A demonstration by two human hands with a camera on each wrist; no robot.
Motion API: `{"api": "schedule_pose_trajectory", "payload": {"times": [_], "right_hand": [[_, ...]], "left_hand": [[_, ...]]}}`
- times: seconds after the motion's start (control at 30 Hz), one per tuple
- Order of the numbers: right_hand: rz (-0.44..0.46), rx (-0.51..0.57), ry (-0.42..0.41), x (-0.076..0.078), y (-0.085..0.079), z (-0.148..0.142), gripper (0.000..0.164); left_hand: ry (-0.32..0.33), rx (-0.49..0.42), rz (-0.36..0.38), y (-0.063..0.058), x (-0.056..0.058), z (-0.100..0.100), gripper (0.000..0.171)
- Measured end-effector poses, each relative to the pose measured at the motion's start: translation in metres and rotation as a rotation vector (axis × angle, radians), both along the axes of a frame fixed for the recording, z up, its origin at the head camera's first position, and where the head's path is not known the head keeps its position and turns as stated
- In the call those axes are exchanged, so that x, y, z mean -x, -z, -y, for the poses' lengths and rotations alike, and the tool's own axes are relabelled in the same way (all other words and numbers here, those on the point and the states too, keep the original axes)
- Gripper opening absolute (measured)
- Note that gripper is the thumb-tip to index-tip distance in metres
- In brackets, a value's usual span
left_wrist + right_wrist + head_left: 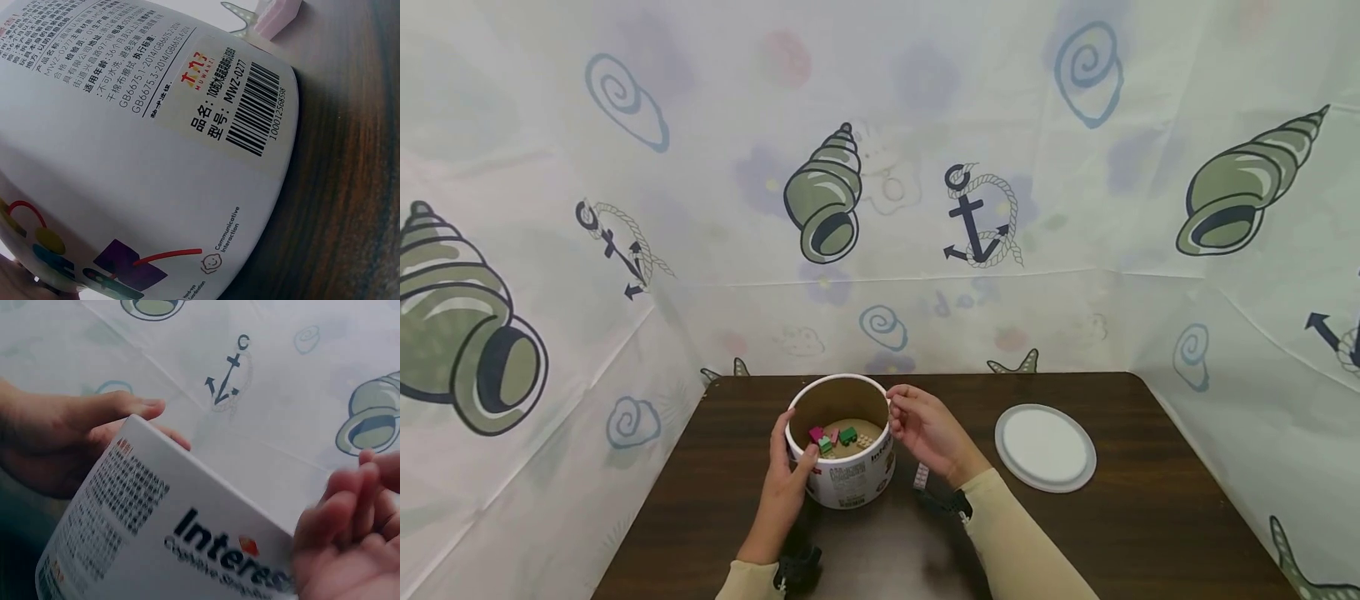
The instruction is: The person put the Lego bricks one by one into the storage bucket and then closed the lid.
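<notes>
A white round tub point(850, 483) with printed labels stands on the table, its mouth facing me. Inside lie several small toy blocks, among them a green block point(847, 436) and a magenta block point(816, 434). My left hand point(784, 479) grips the tub at its left side, thumb at the near rim and fingers around the wall. At the right rim is my right hand point(928, 429), fingers curled in and thumb against the fingertips; nothing shows between them. In the right wrist view these right fingers point(331, 515) overlap the tub's outer wall.
A pink-and-white block point(921, 477) lies on the dark wooden table point(1157, 500) under my right wrist. To the right rests a round white lid point(1047, 450). A printed cloth point(910, 317) with shells and anchors hangs around the table's back and sides.
</notes>
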State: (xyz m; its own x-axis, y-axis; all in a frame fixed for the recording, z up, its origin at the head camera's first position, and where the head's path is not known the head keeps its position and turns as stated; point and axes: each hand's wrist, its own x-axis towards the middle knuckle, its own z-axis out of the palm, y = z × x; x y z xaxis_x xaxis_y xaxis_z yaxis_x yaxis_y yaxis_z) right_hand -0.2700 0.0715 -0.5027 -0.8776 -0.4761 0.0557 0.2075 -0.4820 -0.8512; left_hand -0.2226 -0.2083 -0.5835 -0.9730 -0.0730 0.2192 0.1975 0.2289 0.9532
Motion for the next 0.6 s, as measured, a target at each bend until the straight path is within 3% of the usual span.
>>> {"api": "schedule_pose_trajectory", "payload": {"times": [0.17,0.33,0.6], "right_hand": [[0.007,-0.123,0.072,-0.012,0.014,-0.020,0.013],[0.042,-0.172,0.145,-0.018,0.043,-0.042,0.014],[0.105,-0.232,0.263,-0.004,0.098,-0.055,0.016]], "left_hand": [[0.006,-0.012,-0.007,0.001,0.001,-0.001,0.075],[0.009,-0.012,-0.002,0.001,0.000,-0.001,0.075],[0.003,0.003,0.005,0.003,0.000,0.001,0.074]]}}
